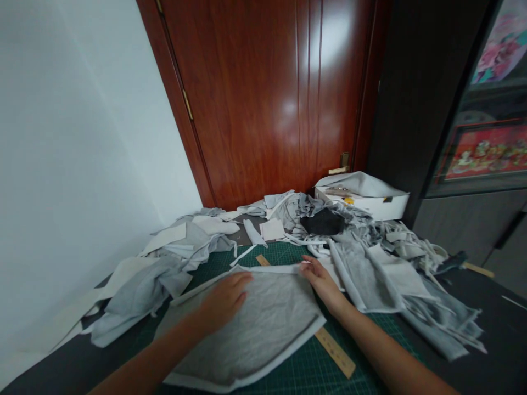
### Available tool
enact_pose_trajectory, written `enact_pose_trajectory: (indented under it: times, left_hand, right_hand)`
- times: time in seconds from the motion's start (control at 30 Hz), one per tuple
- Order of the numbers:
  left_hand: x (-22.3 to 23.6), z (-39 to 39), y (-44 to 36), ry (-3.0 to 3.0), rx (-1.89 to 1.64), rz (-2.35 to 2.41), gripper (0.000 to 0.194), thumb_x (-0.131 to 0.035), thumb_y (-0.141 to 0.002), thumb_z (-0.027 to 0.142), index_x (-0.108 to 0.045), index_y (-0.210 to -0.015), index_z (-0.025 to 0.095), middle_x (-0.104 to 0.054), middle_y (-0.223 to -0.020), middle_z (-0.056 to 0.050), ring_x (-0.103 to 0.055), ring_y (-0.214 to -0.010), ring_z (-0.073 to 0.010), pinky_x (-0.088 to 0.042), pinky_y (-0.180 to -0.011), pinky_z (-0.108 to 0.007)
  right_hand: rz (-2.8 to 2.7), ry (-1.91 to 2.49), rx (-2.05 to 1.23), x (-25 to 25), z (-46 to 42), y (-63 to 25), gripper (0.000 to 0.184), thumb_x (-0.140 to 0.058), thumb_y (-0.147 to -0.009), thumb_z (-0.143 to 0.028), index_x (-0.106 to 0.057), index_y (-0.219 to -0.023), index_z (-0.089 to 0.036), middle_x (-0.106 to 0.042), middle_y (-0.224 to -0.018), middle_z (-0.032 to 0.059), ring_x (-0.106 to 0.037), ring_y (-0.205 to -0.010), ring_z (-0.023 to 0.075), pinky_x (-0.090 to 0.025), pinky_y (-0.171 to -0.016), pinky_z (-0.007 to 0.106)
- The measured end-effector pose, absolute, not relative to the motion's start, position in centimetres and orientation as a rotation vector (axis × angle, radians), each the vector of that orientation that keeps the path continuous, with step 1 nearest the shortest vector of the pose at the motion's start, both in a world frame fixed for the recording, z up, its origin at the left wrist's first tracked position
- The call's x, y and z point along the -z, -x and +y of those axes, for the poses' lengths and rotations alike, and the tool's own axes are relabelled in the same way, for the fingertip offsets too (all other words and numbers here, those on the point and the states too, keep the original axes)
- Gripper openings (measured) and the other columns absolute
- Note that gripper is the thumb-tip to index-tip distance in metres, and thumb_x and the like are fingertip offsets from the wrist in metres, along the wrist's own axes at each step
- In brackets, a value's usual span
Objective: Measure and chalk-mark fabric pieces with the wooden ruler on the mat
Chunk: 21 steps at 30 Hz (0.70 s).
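A gray cloth panel (272, 312) with pale edges is spread at the middle of the desk (489, 340), over a green cutting mat (296, 378). Its far right corner is pinched between the thumb and fingers of the right hand (323, 284). The left hand (227, 299) is held over the panel's left half, its fingers loosely bent and blurred; whether the cloth is touched by them cannot be told. The panel's left side is partly crossed by the left forearm, and its near edge is curved close to the bottom of the view. A wooden ruler (336, 354) is laid slantwise under the cloth, shown beyond the far edge and again beyond the right edge; its markings are too small to be read. The mat's grid is exposed beyond the far edge and in a wider stretch to the right, where it is crossed by the right forearm. The mat is bordered on the left by heaped gray fabric (144, 293), and on the right by folded cloth pieces (366, 274). At the back, a white box (387, 208) topped with gray material is set before a reddish-brown door (247, 99).
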<state>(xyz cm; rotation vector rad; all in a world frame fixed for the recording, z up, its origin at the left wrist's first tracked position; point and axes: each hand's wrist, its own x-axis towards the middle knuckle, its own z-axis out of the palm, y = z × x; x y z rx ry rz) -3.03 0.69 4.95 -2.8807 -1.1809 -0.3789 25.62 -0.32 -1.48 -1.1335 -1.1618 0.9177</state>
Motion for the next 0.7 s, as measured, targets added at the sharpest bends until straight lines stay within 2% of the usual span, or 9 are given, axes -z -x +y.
enact_pose_trajectory:
  times: [0.1, 0.2, 0.27, 0.37, 0.47, 0.53, 0.6, 0.7]
  left_hand:
    - [-3.2, -1.1, 1.6, 3.066, 0.314, -0.971, 0.047, -0.051, -0.089, 0.027, -0.046, -0.136, 0.028, -0.044, -0.145, -0.003, -0.040, -0.132, -0.0214, -0.031, -0.112, -0.040]
    - [-2.0, -0.4, 1.6, 3.070, 0.247, -0.999, 0.052, -0.050, -0.092, 0.030, -0.038, -0.142, 0.029, -0.037, -0.150, -0.003, -0.031, -0.138, -0.0225, -0.023, -0.115, -0.045]
    - [-1.6, 1.1, 2.1, 2.987, 0.228, -1.124, 0.050, -0.045, -0.094, 0.032, -0.036, -0.143, 0.028, -0.035, -0.151, -0.004, -0.028, -0.140, -0.0231, -0.021, -0.115, -0.048]
    - [-1.4, 3.4, 3.2, 2.791, 0.175, -1.389, 0.047, -0.038, -0.096, 0.033, -0.038, -0.143, 0.023, -0.034, -0.151, -0.007, -0.027, -0.140, -0.0256, -0.022, -0.113, -0.050]
    - [-1.1, 4.8, 3.8, 2.617, 0.161, -1.547, 0.047, -0.036, -0.097, 0.035, -0.039, -0.142, 0.021, -0.035, -0.150, -0.008, -0.029, -0.139, -0.0271, -0.024, -0.112, -0.050]
    - [-1.0, 5.1, 3.9, 2.567, 0.167, -1.568, 0.047, -0.035, -0.097, 0.035, -0.039, -0.142, 0.022, -0.036, -0.149, -0.008, -0.029, -0.139, -0.0268, -0.025, -0.111, -0.050]
    - [-0.8, 5.1, 3.9, 2.557, 0.166, -1.569, 0.047, -0.035, -0.097, 0.035, -0.039, -0.142, 0.023, -0.036, -0.150, -0.007, -0.030, -0.139, -0.0263, -0.025, -0.111, -0.049]
    - [-0.7, 5.1, 3.9, 2.567, 0.162, -1.562, 0.047, -0.034, -0.097, 0.034, -0.039, -0.142, 0.023, -0.036, -0.149, -0.007, -0.029, -0.139, -0.0267, -0.024, -0.111, -0.050]
  right_hand:
    - [-1.286, 1.218, -0.717, 1.9, -0.3, -25.9, 0.047, -0.049, -0.071, -0.028, -0.048, -0.116, -0.018, -0.062, -0.111, 0.0108, -0.059, -0.105, 0.0236, -0.045, -0.091, 0.039]
    - [-1.436, 1.314, -0.414, 1.3, -1.0, -26.1, 0.040, -0.045, -0.068, -0.019, -0.053, -0.108, -0.018, -0.061, -0.109, 0.0108, -0.055, -0.107, 0.0239, -0.045, -0.089, 0.039]
    - [-1.534, 1.344, -0.272, 0.4, -1.8, -26.1, 0.031, -0.044, -0.069, -0.015, -0.054, -0.097, -0.019, -0.061, -0.101, 0.0090, -0.056, -0.100, 0.0226, -0.045, -0.085, 0.036]
    - [-1.718, 1.430, -0.251, -1.3, -3.2, -25.6, 0.019, -0.041, -0.074, -0.013, -0.052, -0.087, -0.019, -0.060, -0.086, 0.0052, -0.057, -0.082, 0.0186, -0.045, -0.076, 0.031]
    - [-1.986, 1.568, -0.309, -2.5, -4.6, -24.6, 0.010, -0.047, -0.081, -0.023, -0.054, -0.087, -0.019, -0.060, -0.083, 0.0049, -0.057, -0.077, 0.0188, -0.043, -0.072, 0.030]
    - [-2.157, 1.617, -0.287, -2.8, -5.3, -24.1, 0.018, -0.055, -0.078, -0.029, -0.057, -0.091, -0.017, -0.061, -0.094, 0.0086, -0.058, -0.087, 0.0226, -0.043, -0.078, 0.032]
    - [-2.262, 1.655, -0.251, -3.0, -5.6, -23.7, 0.026, -0.057, -0.075, -0.025, -0.058, -0.098, -0.015, -0.060, -0.104, 0.0119, -0.057, -0.095, 0.0248, -0.042, -0.083, 0.034]
    - [-2.261, 1.776, -0.272, -3.2, -5.6, -23.5, 0.032, -0.052, -0.073, -0.017, -0.056, -0.105, -0.014, -0.060, -0.108, 0.0135, -0.060, -0.094, 0.0240, -0.043, -0.081, 0.032]
